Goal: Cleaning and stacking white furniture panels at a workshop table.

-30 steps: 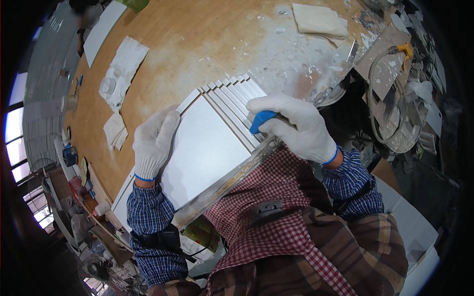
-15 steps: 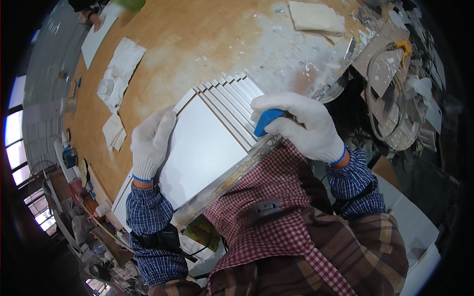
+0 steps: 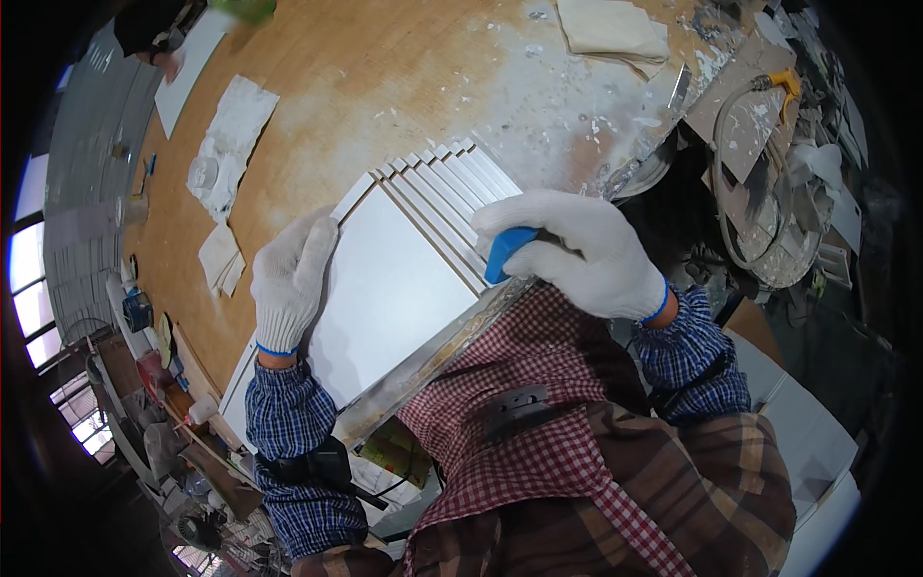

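Observation:
A fanned stack of white flat panels [image 3: 389, 288] lies on the table in front of me, its stepped edges showing along the right. My left hand [image 3: 291, 279], in a white knit glove, grips the left edge of the stack; its thumb lies along the edge and the other fingertips are partly hidden. In my gloved right hand [image 3: 582, 252] is a blue hand tool [image 3: 508, 252], perhaps a sanding block. It sits at the panels' right edges, near the front corner. My fingers cover much of it, so its exact kind is unclear.
Folded cream cloths [image 3: 611, 34] lie at the far right of the wooden table [image 3: 336, 106]. A crumpled white cloth [image 3: 231, 135] with a small round tub is at left. Far left, another person's hand [image 3: 170, 65] rests on a white board. A hose with yellow nozzle [image 3: 788, 87] hangs at right.
My right hand has moved a little left and down along the panel edges with the blue tool. The left hand stays at the stack's left edge. The other person's arm has come further into view.

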{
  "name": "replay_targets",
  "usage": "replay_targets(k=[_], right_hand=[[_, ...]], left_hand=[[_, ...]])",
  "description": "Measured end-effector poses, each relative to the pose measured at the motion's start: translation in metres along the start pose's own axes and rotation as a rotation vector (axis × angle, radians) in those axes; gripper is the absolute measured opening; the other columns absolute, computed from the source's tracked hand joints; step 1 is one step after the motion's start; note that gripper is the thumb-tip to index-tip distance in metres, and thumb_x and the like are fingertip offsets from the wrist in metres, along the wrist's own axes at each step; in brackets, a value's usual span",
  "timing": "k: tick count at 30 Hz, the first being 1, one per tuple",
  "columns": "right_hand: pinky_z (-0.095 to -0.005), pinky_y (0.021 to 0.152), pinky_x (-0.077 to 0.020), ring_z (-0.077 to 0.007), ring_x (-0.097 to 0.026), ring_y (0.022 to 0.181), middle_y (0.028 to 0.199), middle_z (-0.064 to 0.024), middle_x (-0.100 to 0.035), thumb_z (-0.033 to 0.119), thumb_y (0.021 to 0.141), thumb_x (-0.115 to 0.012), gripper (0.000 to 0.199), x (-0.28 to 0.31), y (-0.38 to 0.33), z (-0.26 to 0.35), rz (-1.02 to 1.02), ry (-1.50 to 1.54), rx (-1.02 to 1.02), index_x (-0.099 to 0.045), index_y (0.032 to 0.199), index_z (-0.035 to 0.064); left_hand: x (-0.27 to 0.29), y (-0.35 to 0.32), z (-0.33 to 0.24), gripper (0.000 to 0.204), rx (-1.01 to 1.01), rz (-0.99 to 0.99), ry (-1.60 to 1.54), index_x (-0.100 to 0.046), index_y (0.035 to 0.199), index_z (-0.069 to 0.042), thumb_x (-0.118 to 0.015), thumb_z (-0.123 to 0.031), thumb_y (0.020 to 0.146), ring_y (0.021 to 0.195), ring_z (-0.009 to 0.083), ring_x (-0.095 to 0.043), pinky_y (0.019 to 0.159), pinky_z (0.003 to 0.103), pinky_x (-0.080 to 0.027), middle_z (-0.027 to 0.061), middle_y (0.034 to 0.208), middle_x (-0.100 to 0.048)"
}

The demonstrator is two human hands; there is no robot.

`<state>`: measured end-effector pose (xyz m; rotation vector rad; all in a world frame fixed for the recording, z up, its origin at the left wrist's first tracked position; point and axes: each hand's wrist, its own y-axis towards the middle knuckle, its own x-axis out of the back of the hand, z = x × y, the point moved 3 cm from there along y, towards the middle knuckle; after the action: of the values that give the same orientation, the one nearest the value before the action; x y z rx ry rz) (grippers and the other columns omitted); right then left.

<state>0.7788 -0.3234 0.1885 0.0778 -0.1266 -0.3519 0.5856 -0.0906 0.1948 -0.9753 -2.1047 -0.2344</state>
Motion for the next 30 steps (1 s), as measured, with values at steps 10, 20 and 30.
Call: replay_targets(k=[10,20,30], right_hand=[[-0.0176,0.061,-0.0453,-0.0052,-0.055,0.067,0.084,-0.0015,-0.061,0.005,0.091,-0.057,0.034,0.069,-0.011,-0.027,-0.656,0.251,-0.220,-0.059,0.125,0.0013],[-0.0198,0.066,-0.0484,-0.0062,-0.057,0.072,0.089,-0.0031,-0.062,0.004,0.091,-0.058,0.034,0.060,0.044,-0.064,-0.455,0.302,-0.211,-0.060,0.125,0.0034],[-0.0310,0.078,-0.0524,-0.0225,-0.065,0.084,0.095,-0.0107,-0.067,0.011,0.089,-0.060,0.028,0.043,0.091,-0.097,-0.285,-0.115,0.065,-0.063,0.117,0.0073]], left_hand=[[-0.003,0.001,-0.011,0.032,-0.006,0.024,0.043,-0.069,0.111,0.004,-0.055,-0.022,0.098,0.089,0.0179,-0.065,0.084,0.030,-0.049,0.0145,0.095,-0.072],[0.001,0.000,-0.022,0.031,0.046,0.047,0.073,-0.067,0.112,0.006,-0.053,-0.018,0.099,0.088,0.0150,-0.060,0.084,0.029,-0.047,0.0099,0.094,-0.069],[0.003,-0.001,-0.018,0.031,0.069,0.045,0.057,-0.068,0.110,0.006,-0.052,-0.019,0.098,0.085,0.0155,-0.061,0.081,0.028,-0.047,0.0104,0.092,-0.069]])
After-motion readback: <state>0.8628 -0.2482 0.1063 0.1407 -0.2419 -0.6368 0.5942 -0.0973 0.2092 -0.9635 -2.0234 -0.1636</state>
